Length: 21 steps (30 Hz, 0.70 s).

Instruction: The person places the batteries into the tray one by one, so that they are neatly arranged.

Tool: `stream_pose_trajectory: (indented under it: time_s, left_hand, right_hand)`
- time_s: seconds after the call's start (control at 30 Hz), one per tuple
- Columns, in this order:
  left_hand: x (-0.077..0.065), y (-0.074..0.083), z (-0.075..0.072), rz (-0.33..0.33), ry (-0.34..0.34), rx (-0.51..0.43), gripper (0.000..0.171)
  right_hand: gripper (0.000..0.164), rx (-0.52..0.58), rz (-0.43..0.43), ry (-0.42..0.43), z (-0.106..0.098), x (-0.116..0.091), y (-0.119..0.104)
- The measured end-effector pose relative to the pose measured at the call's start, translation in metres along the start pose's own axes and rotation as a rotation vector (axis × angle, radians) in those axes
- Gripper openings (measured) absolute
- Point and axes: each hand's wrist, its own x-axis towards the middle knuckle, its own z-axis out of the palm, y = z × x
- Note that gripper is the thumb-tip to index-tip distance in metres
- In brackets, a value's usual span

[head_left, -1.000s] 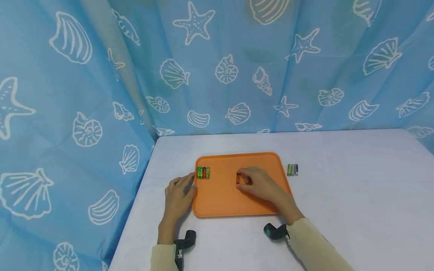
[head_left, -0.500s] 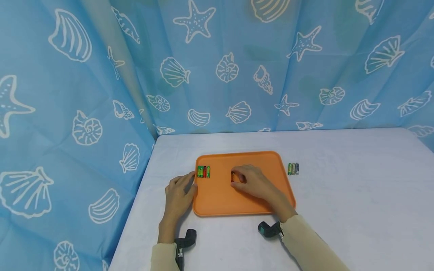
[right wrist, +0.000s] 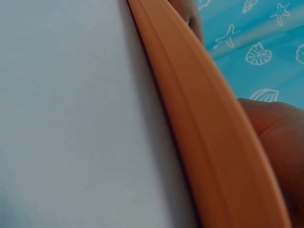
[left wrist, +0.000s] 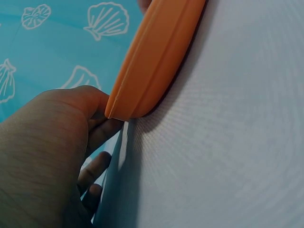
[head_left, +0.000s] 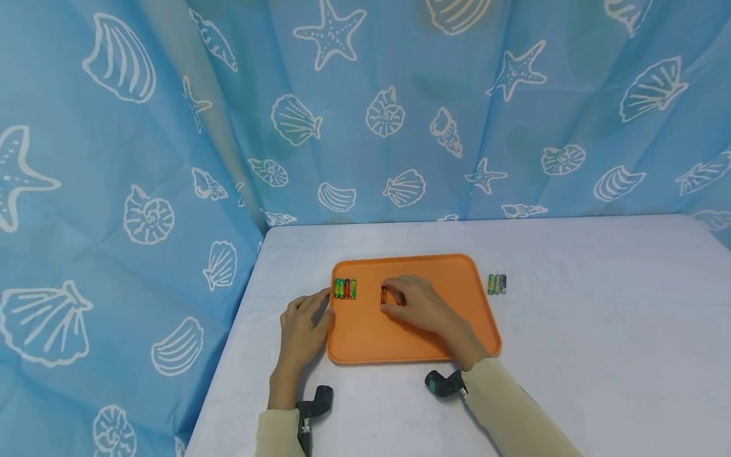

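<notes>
My right hand pinches a small orange-and-dark battery end to end between thumb and fingers, over the middle of the orange tray. At the tray's upper left, several batteries, green and red, stand side by side in a row. My left hand rests against the tray's left edge, its thumb and forefinger touching the rim apart from each other. The left wrist view shows that hand at the tray's corner, other fingers loosely bent. In the right wrist view, the tray wall hides most of the right hand.
Right of the tray, on the white-covered table, three batteries lie in a row, green to grey. A blue curtain with shell prints hangs behind and along the left side. Black wrist devices are worn on both arms.
My right hand has moved left across the tray with the battery, toward the row at its left. The left hand has stayed at the tray's edge.
</notes>
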Motion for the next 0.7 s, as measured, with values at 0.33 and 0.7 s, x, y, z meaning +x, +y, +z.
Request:
stream_pose_trajectory:
  time_s: [0.33, 0.7]
  left_hand:
    - [0.000, 0.003, -0.001, -0.028, -0.010, 0.001, 0.044]
    - [0.000, 0.004, -0.002, -0.027, -0.015, -0.003, 0.044]
  right_hand:
    - [0.044, -0.017, 0.008, 0.003, 0.007, 0.008, -0.002]
    - [0.041, -0.004, 0.010, -0.002, 0.013, 0.018, -0.010]
